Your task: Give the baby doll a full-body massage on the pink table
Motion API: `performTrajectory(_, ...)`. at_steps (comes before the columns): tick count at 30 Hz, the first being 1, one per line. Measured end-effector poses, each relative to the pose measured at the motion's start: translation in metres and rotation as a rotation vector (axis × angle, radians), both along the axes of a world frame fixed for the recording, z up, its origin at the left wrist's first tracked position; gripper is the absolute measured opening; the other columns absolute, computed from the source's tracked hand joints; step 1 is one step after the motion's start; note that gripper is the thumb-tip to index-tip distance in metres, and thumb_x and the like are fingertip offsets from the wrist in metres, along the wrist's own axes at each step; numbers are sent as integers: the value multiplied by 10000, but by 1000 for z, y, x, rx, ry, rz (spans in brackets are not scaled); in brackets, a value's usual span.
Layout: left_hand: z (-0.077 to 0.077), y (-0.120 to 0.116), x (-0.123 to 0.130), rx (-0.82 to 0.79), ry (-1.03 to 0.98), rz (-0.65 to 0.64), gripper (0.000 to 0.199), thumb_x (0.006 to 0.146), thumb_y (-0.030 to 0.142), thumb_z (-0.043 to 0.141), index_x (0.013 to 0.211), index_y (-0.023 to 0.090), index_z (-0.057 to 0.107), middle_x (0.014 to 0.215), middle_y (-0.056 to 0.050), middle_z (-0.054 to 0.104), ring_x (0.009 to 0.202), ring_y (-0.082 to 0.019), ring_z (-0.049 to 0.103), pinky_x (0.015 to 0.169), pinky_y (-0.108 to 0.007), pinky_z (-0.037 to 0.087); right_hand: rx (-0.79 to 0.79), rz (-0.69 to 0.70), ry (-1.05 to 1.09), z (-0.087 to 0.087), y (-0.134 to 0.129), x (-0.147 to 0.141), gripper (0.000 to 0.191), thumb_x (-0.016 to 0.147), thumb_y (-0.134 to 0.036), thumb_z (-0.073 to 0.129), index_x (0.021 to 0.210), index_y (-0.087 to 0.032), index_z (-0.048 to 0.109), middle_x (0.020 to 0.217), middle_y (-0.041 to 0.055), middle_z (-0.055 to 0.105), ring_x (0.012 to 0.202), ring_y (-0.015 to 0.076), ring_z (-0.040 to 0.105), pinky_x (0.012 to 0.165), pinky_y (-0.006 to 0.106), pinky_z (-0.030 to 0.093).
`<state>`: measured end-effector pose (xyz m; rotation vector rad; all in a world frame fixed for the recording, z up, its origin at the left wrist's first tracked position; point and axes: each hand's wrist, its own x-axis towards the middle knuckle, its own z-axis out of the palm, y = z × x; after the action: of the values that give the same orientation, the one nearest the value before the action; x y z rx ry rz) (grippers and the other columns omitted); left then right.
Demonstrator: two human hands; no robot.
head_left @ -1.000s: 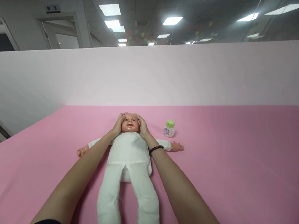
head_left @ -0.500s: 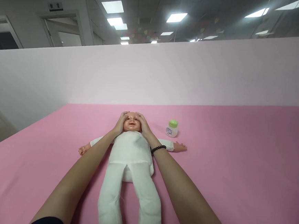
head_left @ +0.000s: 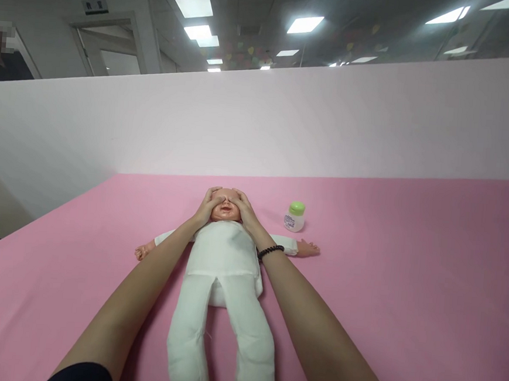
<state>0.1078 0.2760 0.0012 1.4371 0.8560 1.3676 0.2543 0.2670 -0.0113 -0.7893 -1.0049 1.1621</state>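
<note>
A baby doll [head_left: 225,253] with a soft white cloth body lies on its back, arms spread out and head at the far end. My left hand [head_left: 207,207] cups the left side of its head, fingers curved round the crown. From the other side my right hand [head_left: 244,211] holds the head in the same way, a black beaded bracelet [head_left: 271,250] on its wrist. Both thumbs rest over the doll's eyes and hide them; the mouth still shows between them.
A small clear jar [head_left: 295,217] with a green lid stands right of the doll's head. Pink cloth [head_left: 384,271] covers the surface. A white wall panel [head_left: 263,126] rises behind it. At the far left edge a person [head_left: 4,68] is partly in view beyond the panel.
Both thumbs have moved inward from the doll's temples and forehead onto its eyes. The doll and jar stay in place. A person has come into view at the far left.
</note>
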Motion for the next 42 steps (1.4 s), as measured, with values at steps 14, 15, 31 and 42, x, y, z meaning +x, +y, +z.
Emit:
performTrajectory(14,2,-1,3,-75,-48,-22,553,722,368,720,1207,219,503,1148,-75,614,1018,-237,643,936,-402,515,-4,35,3,-2,2,0,537,664,-393,765,1176,-283,644,1275,24,643,1208,263,588,1057,392,476)
performTrajectory(15,1,1,3,-74,-46,-13,536,738,380,705,1209,220,506,1144,-74,617,1021,-237,641,939,-400,513,-2,33,1,-3,3,0,534,664,-393,760,1175,-287,646,1275,19,645,1215,262,583,1069,397,468)
performTrajectory(31,-5,10,1,-12,-44,24,325,864,420,535,1126,228,549,1168,-65,618,1158,-235,578,1043,-369,464,-53,77,162,-3,9,1,444,630,-348,713,1067,-281,671,1163,-2,676,1195,264,585,1094,421,460)
performTrajectory(42,1,-1,-2,-63,8,-18,540,763,391,702,1234,232,492,1187,-83,598,1077,-247,643,964,-417,525,-30,32,28,-2,4,1,540,631,-375,777,1146,-285,641,1291,26,627,1197,267,597,1056,415,496)
